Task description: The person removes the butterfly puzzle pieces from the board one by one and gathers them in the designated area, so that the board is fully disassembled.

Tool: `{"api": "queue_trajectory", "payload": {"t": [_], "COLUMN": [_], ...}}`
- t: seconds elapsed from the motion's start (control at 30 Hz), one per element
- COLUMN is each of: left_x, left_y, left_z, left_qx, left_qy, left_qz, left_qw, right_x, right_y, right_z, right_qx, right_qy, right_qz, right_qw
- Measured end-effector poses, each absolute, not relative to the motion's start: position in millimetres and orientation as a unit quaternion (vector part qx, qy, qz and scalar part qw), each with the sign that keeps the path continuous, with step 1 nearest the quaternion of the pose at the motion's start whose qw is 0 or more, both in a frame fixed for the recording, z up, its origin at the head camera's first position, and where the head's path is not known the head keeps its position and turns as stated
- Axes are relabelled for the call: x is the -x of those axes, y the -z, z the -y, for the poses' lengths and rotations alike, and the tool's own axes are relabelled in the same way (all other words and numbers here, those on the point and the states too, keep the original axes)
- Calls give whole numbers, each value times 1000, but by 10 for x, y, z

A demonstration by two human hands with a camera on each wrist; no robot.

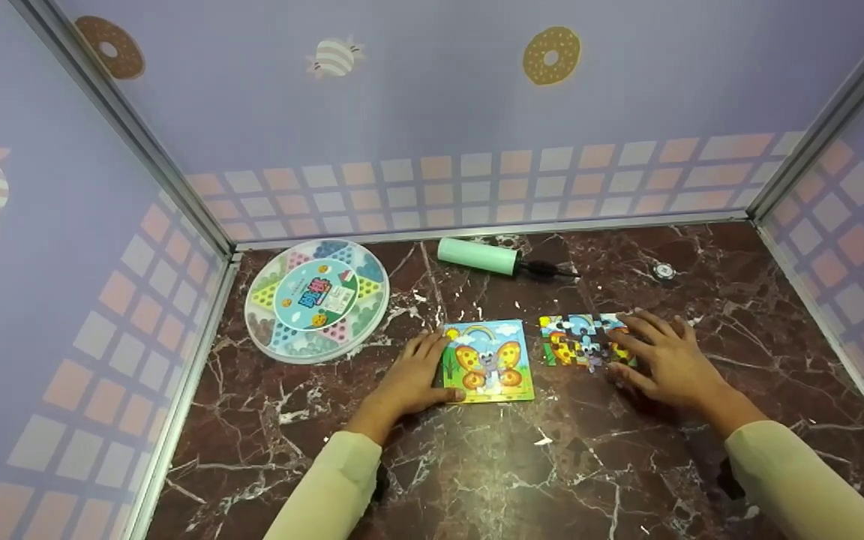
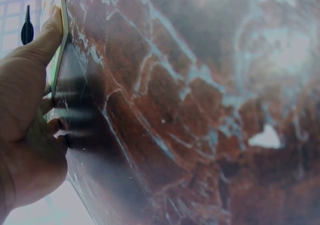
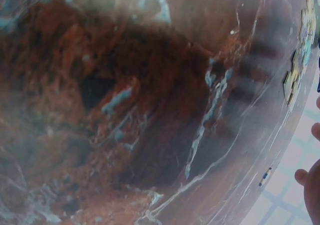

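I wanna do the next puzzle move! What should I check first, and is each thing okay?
1. Butterfly picture face up: ok.
2. Left hand at the picture's edge: ok, its thumb is on the near left corner.
3. Visible puzzle pieces colored side up: ok.
4. Pieces showing the whole butterfly: not ok, its lower wings don't show there.
5. Right hand touching the pieces: cannot tell, it may only be above them.
6. Green tube out of the way: ok, it lies apart, behind the puzzle.

Both forearms (image 1: 736, 412) extend forward, left grip (image 1: 411, 381) with thumb (image 1: 445, 394) apart from fingers (image 1: 424, 346), right grip (image 1: 668, 361) palm down, fingers spread.
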State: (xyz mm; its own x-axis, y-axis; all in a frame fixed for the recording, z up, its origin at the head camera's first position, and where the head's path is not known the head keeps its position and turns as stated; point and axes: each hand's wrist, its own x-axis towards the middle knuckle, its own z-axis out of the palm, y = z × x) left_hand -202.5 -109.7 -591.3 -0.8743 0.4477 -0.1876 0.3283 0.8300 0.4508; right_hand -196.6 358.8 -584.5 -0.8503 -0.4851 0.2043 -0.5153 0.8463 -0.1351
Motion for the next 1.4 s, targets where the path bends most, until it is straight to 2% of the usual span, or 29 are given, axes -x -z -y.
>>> {"api": "queue_trajectory", "payload": {"t": [0.23,0.4,1.0,1.4], "left_x": [2030,2019,2010,1993], "left_y": [5901,5884,5844,5851], "left_z": [1097,1086,1090,1092], "left_qx": [-206,-203,-208,-214], "left_qy": [-216,-216,-239,-238], "left_qz": [-943,-943,-936,-938], "left_qw": [148,152,153,135], "right_x": [1997,2031,2118,2067], "right_y": [5832,5833,5821,5890], "right_z": [-3455,-3293,-2486,-1970], "right_qx": [-237,-240,-307,-364], "right_qy": [-89,-88,-98,-102], "right_qz": [966,965,944,925], "right_qw": [55,58,68,45]}}
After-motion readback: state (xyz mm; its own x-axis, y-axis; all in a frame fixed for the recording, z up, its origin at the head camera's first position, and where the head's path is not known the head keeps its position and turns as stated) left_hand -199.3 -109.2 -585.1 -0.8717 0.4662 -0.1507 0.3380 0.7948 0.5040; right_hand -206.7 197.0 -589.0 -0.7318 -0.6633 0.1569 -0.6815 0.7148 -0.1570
